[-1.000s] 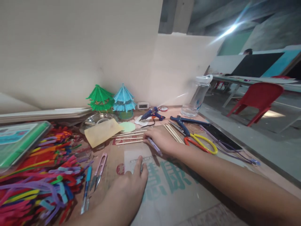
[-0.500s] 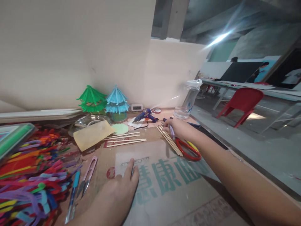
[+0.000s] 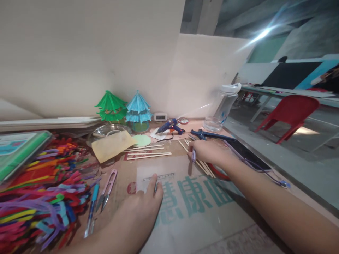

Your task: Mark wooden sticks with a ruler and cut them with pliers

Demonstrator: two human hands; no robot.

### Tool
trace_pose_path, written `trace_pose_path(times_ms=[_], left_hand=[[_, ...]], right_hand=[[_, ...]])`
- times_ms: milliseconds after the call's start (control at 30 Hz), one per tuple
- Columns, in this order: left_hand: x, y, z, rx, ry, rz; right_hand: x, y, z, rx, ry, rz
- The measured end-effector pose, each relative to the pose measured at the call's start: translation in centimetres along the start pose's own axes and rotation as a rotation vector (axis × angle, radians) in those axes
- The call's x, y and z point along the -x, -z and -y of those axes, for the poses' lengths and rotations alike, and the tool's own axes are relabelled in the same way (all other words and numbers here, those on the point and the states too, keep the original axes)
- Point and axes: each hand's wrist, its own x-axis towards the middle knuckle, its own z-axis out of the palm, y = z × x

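Note:
My left hand (image 3: 144,203) lies on a clear sheet (image 3: 180,167) over printed cardboard, index finger stretched beside a short ruler scale (image 3: 159,176). A small dark spot between its finger and thumb is unclear. My right hand (image 3: 205,151) is closed around a slim purple object (image 3: 194,156), whose kind I cannot make out. Beneath and beside that hand lie several thin wooden sticks (image 3: 205,168). Red-handled scissors (image 3: 218,173) are mostly hidden under the right wrist. More sticks (image 3: 149,155) lie farther left, near a green paper disc (image 3: 142,140).
Colourful pipe cleaners (image 3: 53,197) heap at left, near pink thread snips (image 3: 108,187) and a blue-capped pen (image 3: 92,208). Along the wall stand green (image 3: 111,106) and blue (image 3: 138,107) tiered models, a glue gun (image 3: 171,127) and a bottle (image 3: 224,107). Dark-handled pliers (image 3: 212,135) lie right.
The view has swung slightly right, so the table things sit farther right in frame. My right hand has drawn slightly nearer with the purple object, uncovering the pliers. The left hand stays on the sheet.

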Motion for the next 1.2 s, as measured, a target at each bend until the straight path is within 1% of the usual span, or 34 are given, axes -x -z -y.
trace_pose_path(times_ms=[167, 333, 433, 533, 567, 600, 667, 733, 767, 867, 900, 967, 1033, 1100, 1200], left_hand=[[-0.2, 0.5, 0.0, -0.044, -0.031, 0.014], [0.0, 0.5, 0.1, -0.001, -0.012, 0.017], [0.0, 0.4, 0.3, 0.026, -0.014, 0.051], [-0.2, 0.8, 1.1, 0.086, 0.011, 0.069], [-0.3, 1.1, 1.5, 0.133, 0.041, 0.048], [-0.4, 1.5, 2.0, 0.197, 0.070, 0.005], [-0.3, 2.5, 3.0, 0.374, 0.116, -0.127], [-0.2, 3.7, 4.0, 0.574, 0.124, -0.264], [0.0, 4.2, 4.4, 0.671, 0.129, -0.308], [0.4, 5.1, 5.2, 0.942, 0.205, -0.377], [0.5, 5.3, 5.4, 1.026, 0.224, -0.390], [0.6, 5.5, 5.5, 1.183, 0.218, -0.399], [0.6, 5.6, 5.5, 1.308, 0.217, -0.374], [0.5, 5.6, 5.4, 1.381, 0.215, -0.339], [0.2, 5.6, 5.0, 1.387, 0.142, -0.219]], right_hand=[[0.3, -0.1, 0.6, -0.017, 0.015, 0.004], [0.1, 0.2, 1.2, -0.109, 0.040, -0.027], [0.8, 1.3, 1.6, -0.218, 0.140, -0.059], [2.6, 2.5, 2.3, -0.415, 0.334, -0.057], [3.3, 2.7, 2.7, -0.599, 0.445, -0.025], [4.0, 2.8, 3.1, -0.765, 0.560, 0.044], [5.0, 2.6, 4.0, -0.999, 0.660, 0.129], [5.7, 2.3, 4.8, -1.110, 0.676, 0.182], [5.9, 2.1, 5.1, -1.135, 0.675, 0.195], [6.4, 2.0, 5.7, -1.155, 0.660, 0.209], [6.6, 1.9, 5.8, -1.158, 0.656, 0.214], [6.7, 1.8, 6.0, -1.166, 0.655, 0.217], [6.8, 1.5, 6.2, -1.186, 0.641, 0.204], [6.8, 1.3, 6.4, -1.278, 0.636, 0.150], [6.5, 1.1, 6.7, -1.466, 0.678, 0.006]])
